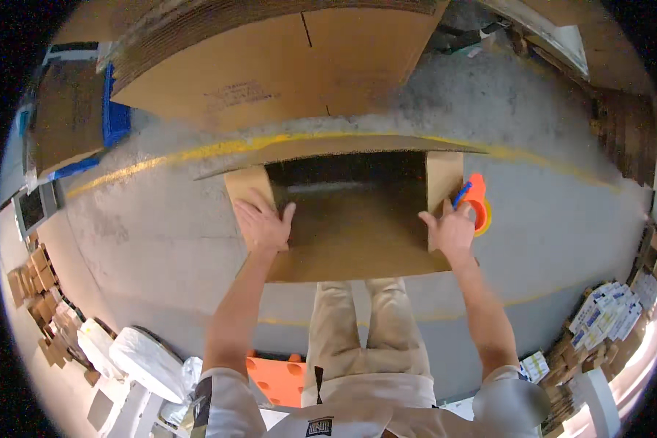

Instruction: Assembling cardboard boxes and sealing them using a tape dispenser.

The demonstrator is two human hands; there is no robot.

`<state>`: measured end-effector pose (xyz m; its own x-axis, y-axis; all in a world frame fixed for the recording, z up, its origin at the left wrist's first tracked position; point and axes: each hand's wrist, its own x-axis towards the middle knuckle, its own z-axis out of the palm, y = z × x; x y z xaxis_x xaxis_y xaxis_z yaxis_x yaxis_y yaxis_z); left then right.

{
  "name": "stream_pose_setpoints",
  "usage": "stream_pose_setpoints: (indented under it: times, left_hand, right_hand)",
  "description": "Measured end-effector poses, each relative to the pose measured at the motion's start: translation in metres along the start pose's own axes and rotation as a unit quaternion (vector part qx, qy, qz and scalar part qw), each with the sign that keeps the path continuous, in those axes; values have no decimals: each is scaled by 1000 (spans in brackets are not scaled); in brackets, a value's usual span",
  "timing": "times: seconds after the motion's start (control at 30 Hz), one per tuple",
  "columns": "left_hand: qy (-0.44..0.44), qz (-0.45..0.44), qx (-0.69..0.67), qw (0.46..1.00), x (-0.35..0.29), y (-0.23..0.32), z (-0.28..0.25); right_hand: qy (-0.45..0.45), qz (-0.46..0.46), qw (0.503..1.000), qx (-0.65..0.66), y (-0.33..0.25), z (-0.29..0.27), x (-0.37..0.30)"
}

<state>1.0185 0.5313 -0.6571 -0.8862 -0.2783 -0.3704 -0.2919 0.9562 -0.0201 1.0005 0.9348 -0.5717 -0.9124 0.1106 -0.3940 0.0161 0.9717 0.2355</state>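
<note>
An open cardboard box [358, 230] is in front of my legs, its dark inside showing between the raised flaps. My left hand [265, 225] lies on the left end flap [247, 184], fingers stretched and thumb pointing inward over the opening. At the opposite end, my right hand [454, 229] rests against the right end flap [445, 175], thumb on its inner side. That hand also appears to grip an orange tape dispenser [476, 188] with a blue part and a yellow-edged roll, just outside the box; its handle is hidden by the fingers.
Beyond the box stands a large stack of flat cardboard [270, 69]. A yellow line [190, 155] crosses the grey floor. An orange panel [277, 379] lies behind me at left. White wrapped bundles [146, 361] are at lower left, and piled cartons [609, 314] at right.
</note>
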Motion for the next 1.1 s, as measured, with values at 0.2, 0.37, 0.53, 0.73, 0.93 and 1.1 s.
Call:
stream_pose_setpoints:
  times: [0.2, 0.37, 0.53, 0.73, 0.93, 1.1]
  left_hand:
    - [-81, 86, 125, 985, 16, -35, 2]
    - [-82, 98, 221, 967, 13, -24, -7]
    - [-275, 206, -57, 937, -52, -51, -69]
    - [-134, 273, 16, 952, -62, -49, -90]
    - [-35, 209, 38, 977, 41, -12, -26]
    - [-63, 139, 47, 987, 31, -18, -37]
  right_hand:
    - [-41, 124, 974, 187, 69, 41, 19]
    - [-123, 82, 930, 336, 67, 63, 44]
    - [-60, 74, 929, 357, 87, 68, 47]
    - [-126, 58, 941, 309, 95, 76, 61]
    - [-266, 219, 653, 675, 124, 108, 40]
    - [-212, 91, 932, 279, 58, 62, 8]
